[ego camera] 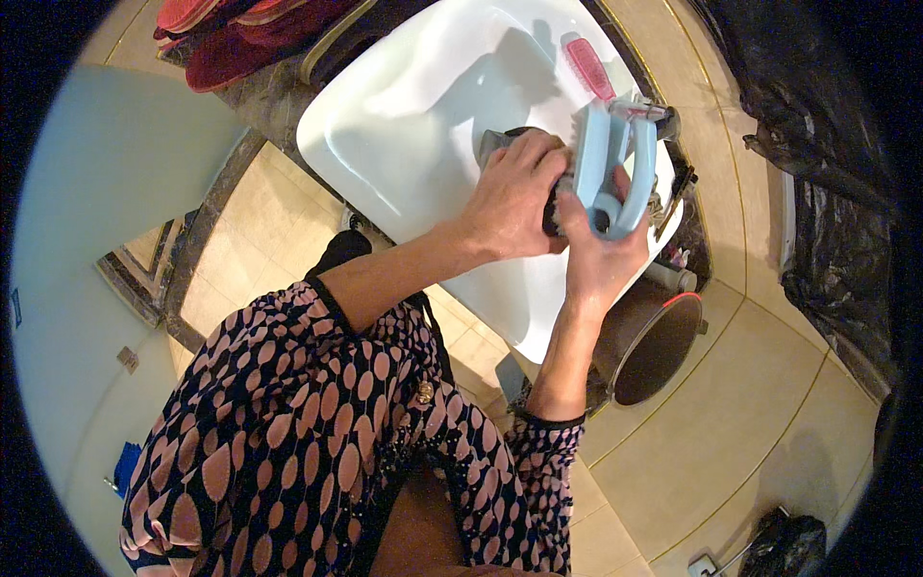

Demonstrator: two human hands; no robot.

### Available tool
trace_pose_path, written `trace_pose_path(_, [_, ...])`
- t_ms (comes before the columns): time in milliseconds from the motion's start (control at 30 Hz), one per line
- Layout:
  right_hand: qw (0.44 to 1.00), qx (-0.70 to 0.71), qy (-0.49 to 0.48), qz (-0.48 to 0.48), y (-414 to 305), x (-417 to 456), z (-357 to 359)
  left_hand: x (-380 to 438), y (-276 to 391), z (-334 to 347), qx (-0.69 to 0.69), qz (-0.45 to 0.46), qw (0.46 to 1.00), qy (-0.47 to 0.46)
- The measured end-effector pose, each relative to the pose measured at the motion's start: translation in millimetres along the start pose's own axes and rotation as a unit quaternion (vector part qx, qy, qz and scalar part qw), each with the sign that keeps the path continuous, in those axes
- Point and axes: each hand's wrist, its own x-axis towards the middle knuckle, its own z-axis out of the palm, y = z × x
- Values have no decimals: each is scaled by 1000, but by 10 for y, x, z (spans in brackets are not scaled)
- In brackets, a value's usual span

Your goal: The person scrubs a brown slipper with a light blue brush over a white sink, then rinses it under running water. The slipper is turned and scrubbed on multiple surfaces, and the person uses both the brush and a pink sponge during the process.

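Observation:
My left hand (515, 191) grips a dark and grey item (492, 144), perhaps a shoe, over the white washbasin (360, 122). Fingers cover most of it, so its full shape is hidden. In my right hand (606, 260) is a light blue plastic scrub brush (591, 155) with a looped handle. The bristles face the dark item and appear to touch it. Just beyond the brush stands a chrome tap (642, 109). A pink brush (590, 66) lies on the basin's far rim, near the tap.
Red shoes (223, 43) sit on the dark stone counter (270, 108) at upper left. Right of the basin is a brown cylindrical bin (616, 324). Black plastic sheeting (807, 108) hangs along the right wall. At lower right are a black bag (782, 552) and a wall socket (701, 566).

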Motion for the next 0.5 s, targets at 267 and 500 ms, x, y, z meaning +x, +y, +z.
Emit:
trace_pose_path(267, [999, 10, 19, -35, -75, 388, 356, 111, -128, -45, -45, -51, 996, 55])
trace_pose_path(500, [995, 92, -24, -5, 91, 507, 268, 29, -276, -94, -36, -27, 999, -5])
